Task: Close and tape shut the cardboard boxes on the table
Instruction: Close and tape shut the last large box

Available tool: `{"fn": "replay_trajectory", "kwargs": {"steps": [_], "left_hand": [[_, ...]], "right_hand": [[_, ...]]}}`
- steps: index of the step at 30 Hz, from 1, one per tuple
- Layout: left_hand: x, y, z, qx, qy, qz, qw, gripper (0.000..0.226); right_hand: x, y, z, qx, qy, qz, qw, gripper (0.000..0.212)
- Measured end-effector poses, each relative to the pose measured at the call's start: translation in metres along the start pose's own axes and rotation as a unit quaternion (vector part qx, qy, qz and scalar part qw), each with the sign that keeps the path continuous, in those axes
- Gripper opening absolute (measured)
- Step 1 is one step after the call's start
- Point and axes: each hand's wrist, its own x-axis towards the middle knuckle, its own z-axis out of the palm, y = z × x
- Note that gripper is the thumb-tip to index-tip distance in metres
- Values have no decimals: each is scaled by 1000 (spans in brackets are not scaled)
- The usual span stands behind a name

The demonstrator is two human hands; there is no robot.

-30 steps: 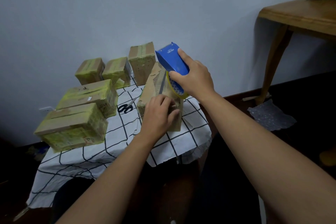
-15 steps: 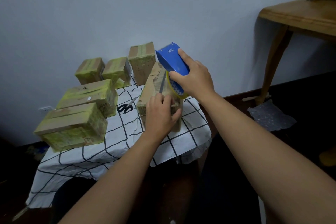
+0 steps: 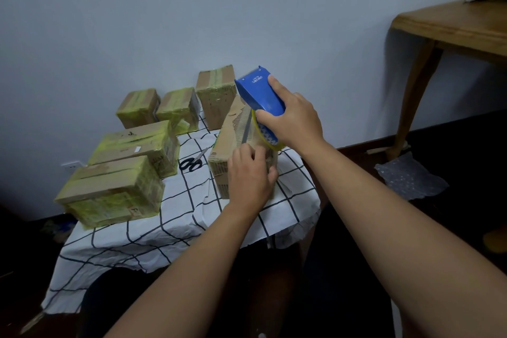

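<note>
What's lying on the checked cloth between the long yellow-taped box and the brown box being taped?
A pair of black-handled scissors, seen in the head view, between the long yellow-taped box and the brown box.

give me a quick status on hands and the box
Right hand grips blue tape dispenser over box. Left hand presses tape end onto box's near edge. Scissors lie beside, not in the way.

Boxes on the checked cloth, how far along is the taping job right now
Done: five boxes, such as the nearest one, are already wrapped in yellowish tape. In hand: the right hand grips the blue tape dispenser over the brown box, while the left hand presses the tape end onto its near end. Left: running tape along that box's open top seam.
</note>
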Motion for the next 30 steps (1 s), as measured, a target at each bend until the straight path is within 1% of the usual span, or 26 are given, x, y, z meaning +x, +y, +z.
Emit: {"fn": "replay_trajectory", "kwargs": {"steps": [4, 8, 11, 14, 16, 20, 22, 24, 28, 30], "left_hand": [[0, 0, 1, -19, 3, -27, 999, 34], [-1, -9, -6, -62, -16, 1, 998, 38], [-2, -8, -10, -63, -28, 0, 998, 51], [1, 2, -8, -35, -21, -41, 998, 60], [3, 9, -7, -10, -31, -63, 997, 58], [6, 15, -8, -4, -63, -95, 993, 40], [5, 12, -10, -21, -65, -84, 994, 33], [4, 2, -12, -48, -62, -50, 996, 28], [9, -19, -22, -90, -112, 20, 989, 25], [11, -25, -24, -100, -123, 48, 986, 23]], "right_hand": [[0, 1, 1, 7, 1, 6, 1000, 72], [1, 0, 2, -1, -3, 2, 1000, 73], [1, -1, 3, -8, -3, -1, 1000, 73], [1, -1, 3, -8, -3, 2, 1000, 72], [0, -2, 2, -8, -3, 0, 1000, 72], [0, -3, 2, -12, -8, 6, 1000, 72], [0, -4, 2, -17, -11, 5, 1000, 73], [0, -4, 3, -17, -13, 7, 1000, 73], [1, -3, 4, -15, -8, 8, 1000, 73], [1, -3, 4, -17, -7, 5, 1000, 73]]}}
